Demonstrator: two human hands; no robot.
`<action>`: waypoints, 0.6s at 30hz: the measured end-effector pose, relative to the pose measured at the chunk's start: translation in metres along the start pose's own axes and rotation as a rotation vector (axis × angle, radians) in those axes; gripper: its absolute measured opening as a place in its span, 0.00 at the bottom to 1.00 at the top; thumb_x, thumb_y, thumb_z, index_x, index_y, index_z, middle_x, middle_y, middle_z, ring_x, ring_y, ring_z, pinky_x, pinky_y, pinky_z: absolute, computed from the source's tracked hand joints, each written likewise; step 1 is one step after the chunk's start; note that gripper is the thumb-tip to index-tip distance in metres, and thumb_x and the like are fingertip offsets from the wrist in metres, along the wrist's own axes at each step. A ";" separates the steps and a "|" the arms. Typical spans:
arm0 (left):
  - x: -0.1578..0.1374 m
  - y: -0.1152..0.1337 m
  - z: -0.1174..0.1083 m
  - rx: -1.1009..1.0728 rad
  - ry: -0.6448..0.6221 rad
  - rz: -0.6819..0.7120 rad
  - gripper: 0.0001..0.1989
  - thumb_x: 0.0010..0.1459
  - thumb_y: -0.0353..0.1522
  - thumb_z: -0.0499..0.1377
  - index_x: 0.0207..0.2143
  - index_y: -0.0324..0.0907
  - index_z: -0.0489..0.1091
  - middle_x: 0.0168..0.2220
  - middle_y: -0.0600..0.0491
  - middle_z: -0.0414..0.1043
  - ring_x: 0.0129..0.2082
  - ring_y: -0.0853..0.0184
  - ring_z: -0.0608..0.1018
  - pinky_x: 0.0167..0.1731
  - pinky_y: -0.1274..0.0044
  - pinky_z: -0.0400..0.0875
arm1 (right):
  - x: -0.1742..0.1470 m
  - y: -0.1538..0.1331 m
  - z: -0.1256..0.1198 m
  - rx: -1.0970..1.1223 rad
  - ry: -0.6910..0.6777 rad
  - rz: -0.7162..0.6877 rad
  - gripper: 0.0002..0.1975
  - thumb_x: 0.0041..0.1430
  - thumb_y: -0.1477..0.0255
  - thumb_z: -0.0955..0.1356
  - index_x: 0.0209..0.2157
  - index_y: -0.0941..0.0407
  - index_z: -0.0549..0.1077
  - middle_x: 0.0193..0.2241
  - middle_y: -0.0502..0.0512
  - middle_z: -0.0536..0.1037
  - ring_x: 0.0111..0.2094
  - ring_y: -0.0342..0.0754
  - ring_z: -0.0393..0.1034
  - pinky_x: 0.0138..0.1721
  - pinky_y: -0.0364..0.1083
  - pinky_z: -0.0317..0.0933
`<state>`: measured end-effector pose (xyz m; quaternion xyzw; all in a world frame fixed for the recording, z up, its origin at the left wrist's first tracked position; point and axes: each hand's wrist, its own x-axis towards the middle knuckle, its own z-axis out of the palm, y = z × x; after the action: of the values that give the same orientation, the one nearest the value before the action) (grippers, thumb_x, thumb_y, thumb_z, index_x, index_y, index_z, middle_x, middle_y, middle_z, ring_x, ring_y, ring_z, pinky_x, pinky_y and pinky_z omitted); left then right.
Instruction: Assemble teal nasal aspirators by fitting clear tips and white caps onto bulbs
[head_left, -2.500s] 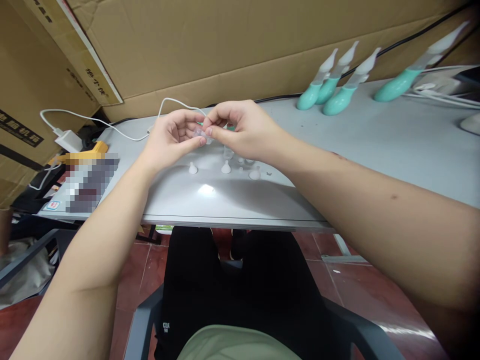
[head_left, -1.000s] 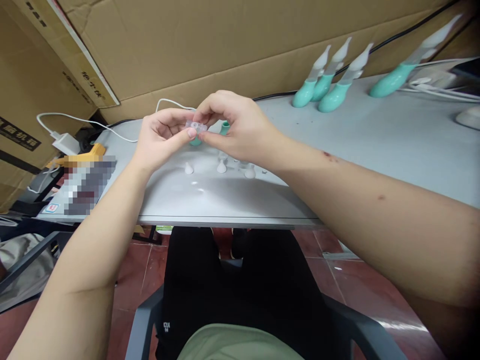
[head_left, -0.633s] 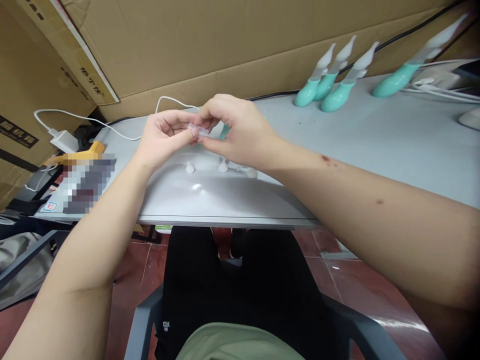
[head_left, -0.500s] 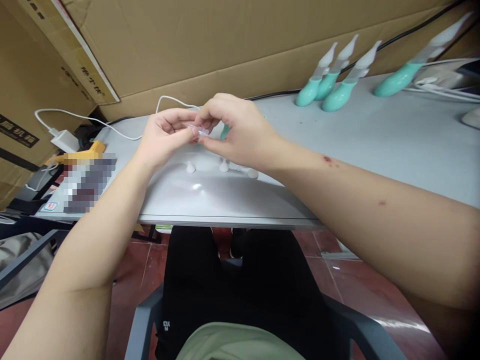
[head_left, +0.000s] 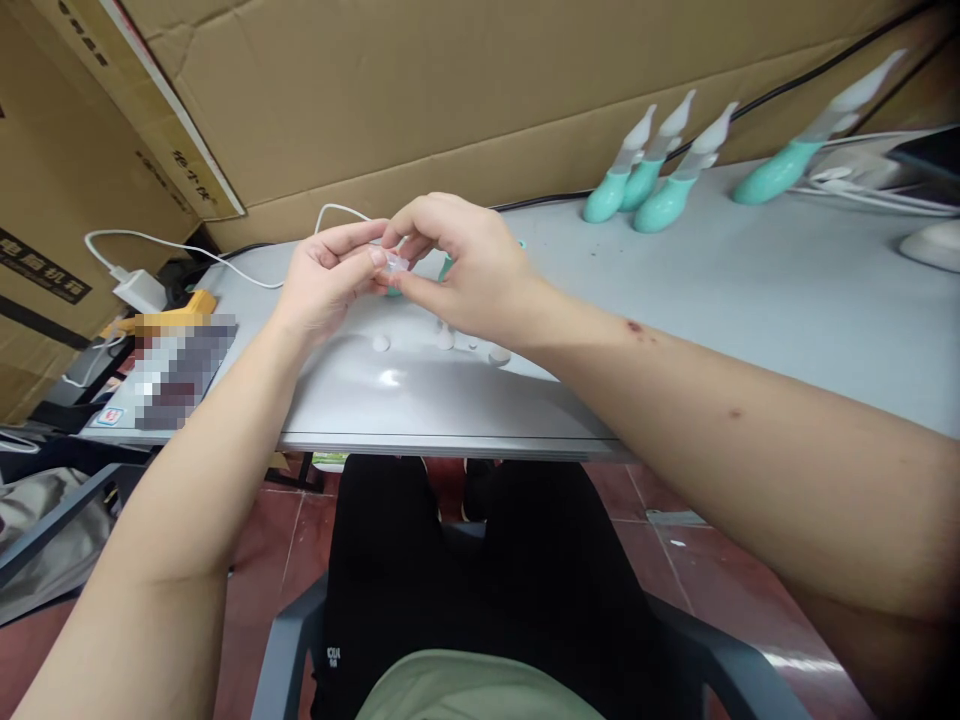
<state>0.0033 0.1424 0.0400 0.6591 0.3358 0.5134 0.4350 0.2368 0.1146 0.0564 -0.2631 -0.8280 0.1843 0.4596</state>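
My left hand (head_left: 330, 275) pinches a small clear plastic piece (head_left: 395, 263) between thumb and fingers. From the other side, my right hand (head_left: 469, 265) has its thumb and fingertips closed on the same piece, so both hands meet around it above the table. Part of the piece is covered by my fingers. Just below the hands, several small white tips (head_left: 446, 338) rest on the table. Something turquoise (head_left: 445, 268) shows partly behind my right hand; the rest of it is hidden.
Three turquoise bulb nasal aspirators (head_left: 665, 203) with white tips stand at the back right, and another aspirator (head_left: 780, 172) leans beside cables. A white charger (head_left: 141, 290) and a yellow tool (head_left: 196, 307) lie left on the grey table (head_left: 750, 300). Cardboard (head_left: 450, 100) walls the back.
Both hands keep hold of the clear piece, with small shifts of the fingers. The view has moved slightly, and the aspirators appear a little lower and further left.
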 end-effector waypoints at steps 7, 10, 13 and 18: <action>-0.002 0.002 0.013 -0.045 -0.020 -0.033 0.34 0.54 0.61 0.81 0.37 0.41 0.78 0.37 0.53 0.85 0.31 0.81 0.81 0.35 0.84 0.85 | 0.003 0.001 0.006 0.032 0.061 -0.015 0.17 0.71 0.85 0.74 0.44 0.48 0.70 0.51 0.59 0.85 0.49 0.55 0.83 0.59 0.53 0.75; 0.001 -0.002 0.011 -0.023 0.086 0.026 0.33 0.55 0.60 0.81 0.40 0.42 0.79 0.39 0.53 0.86 0.31 0.80 0.82 0.33 0.84 0.82 | 0.002 -0.006 0.007 -0.037 0.041 -0.011 0.16 0.73 0.85 0.72 0.47 0.49 0.70 0.50 0.58 0.85 0.51 0.56 0.81 0.60 0.54 0.73; 0.006 -0.010 0.003 0.101 0.172 0.160 0.37 0.59 0.67 0.74 0.42 0.43 0.78 0.31 0.54 0.80 0.25 0.80 0.77 0.25 0.83 0.70 | 0.000 -0.011 0.009 -0.129 -0.078 -0.002 0.13 0.72 0.81 0.74 0.45 0.49 0.72 0.52 0.58 0.86 0.54 0.59 0.80 0.63 0.57 0.70; 0.006 -0.012 -0.001 0.134 0.154 0.117 0.37 0.58 0.67 0.75 0.45 0.44 0.78 0.24 0.60 0.59 0.20 0.84 0.62 0.22 0.84 0.59 | -0.007 -0.015 0.016 -0.427 -0.426 -0.095 0.04 0.80 0.75 0.74 0.48 0.56 0.85 0.53 0.67 0.89 0.58 0.70 0.72 0.62 0.66 0.60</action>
<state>0.0034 0.1531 0.0317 0.6639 0.3626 0.5634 0.3321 0.2219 0.0974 0.0521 -0.2702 -0.9371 0.0351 0.2181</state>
